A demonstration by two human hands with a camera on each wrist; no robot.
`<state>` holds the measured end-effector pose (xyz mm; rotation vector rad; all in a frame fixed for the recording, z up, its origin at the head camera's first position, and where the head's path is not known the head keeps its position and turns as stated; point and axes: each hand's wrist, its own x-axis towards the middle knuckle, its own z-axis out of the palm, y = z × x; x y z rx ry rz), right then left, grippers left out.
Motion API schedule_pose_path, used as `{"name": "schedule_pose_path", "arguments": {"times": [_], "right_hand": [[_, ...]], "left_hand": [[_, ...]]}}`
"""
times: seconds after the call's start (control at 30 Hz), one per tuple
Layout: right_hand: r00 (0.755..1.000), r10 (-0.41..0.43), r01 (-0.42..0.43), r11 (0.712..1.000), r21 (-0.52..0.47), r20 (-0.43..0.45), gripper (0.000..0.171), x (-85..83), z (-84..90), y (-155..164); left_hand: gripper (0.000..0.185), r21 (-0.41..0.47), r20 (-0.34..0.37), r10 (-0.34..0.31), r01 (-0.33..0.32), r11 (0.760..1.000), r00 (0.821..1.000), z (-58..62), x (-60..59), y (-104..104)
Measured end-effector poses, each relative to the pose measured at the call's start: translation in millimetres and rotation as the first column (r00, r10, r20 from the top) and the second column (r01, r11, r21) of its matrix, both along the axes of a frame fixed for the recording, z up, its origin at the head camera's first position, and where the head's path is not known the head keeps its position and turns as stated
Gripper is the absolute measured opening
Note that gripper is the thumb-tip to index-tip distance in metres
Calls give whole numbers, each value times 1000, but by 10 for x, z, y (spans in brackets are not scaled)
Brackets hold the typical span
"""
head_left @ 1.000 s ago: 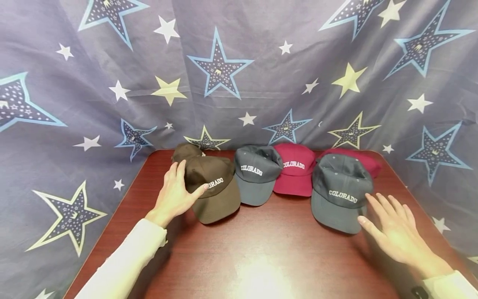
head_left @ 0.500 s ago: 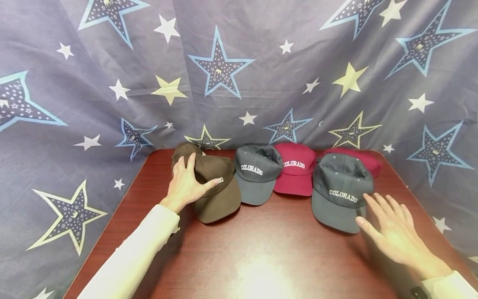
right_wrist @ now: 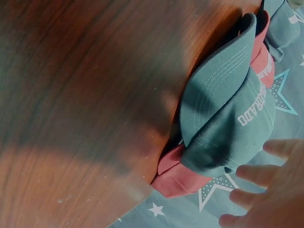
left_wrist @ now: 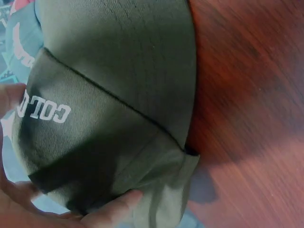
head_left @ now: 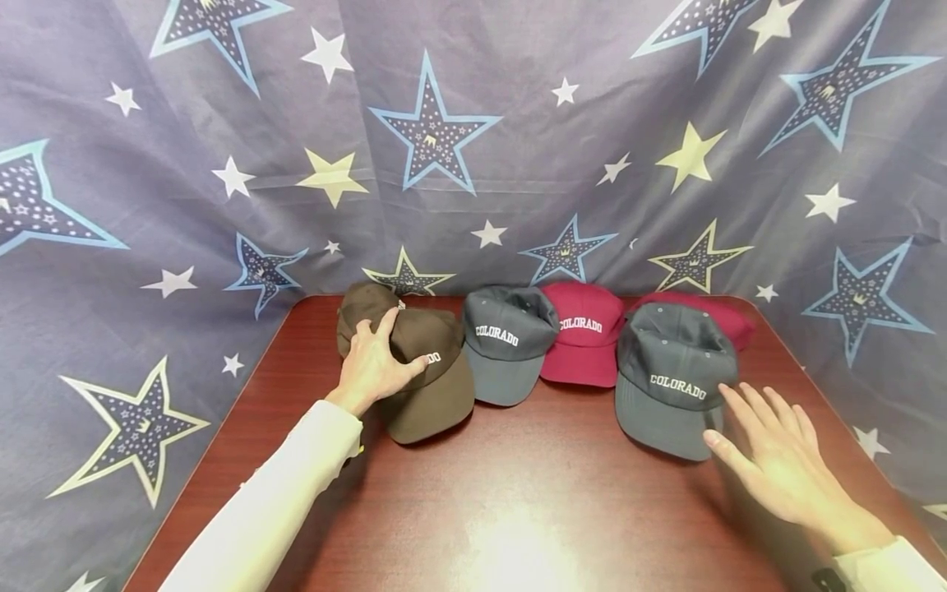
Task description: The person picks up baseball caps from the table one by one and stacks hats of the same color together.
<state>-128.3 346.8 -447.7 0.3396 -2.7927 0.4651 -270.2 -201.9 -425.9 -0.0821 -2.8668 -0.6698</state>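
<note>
While your left hand [head_left: 373, 366] lies over the crown of the brown cap [head_left: 418, 370], note that it has slid further up and inward than it was a second ago: the fingers now curl over the top panel and the thumb reaches to the white lettering, where before it only touched the cap's left side. From the left wrist view the thumb and fingertips wrap the crown, so I judge the grip is being set and the cap is about ready to lift. The brown cap has not shifted; it sits at the back left of the bench [head_left: 518, 510], overlapping a second brown cap [head_left: 362, 300] behind it by the back edge.

Your right hand [head_left: 780, 460] has hardly moved. It hovers flat with fingers spread and straight, holding nothing, just beside the brim of the near grey cap [head_left: 673, 374] toward the right edge of the bench. That cap rests on a red cap [head_left: 728, 321] behind it. Between the two groups, along the back edge, stand another grey cap [head_left: 506, 341] and a second red cap [head_left: 584, 333], touching each other, both untouched.
</note>
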Motion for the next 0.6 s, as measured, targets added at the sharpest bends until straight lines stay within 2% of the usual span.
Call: {"name": "schedule_pose_path", "arguments": {"times": [0.33, 0.6], "right_hand": [[1000, -2, 2, 1000, -5, 20, 76, 6, -19, -24], [1000, 3, -3, 1000, -4, 6, 76, 3, -18, -34]], "left_hand": [[89, 30, 19, -24, 24, 999, 1000, -39, -19, -24], [84, 74, 34, -60, 58, 996, 998, 8, 22, -42]]}}
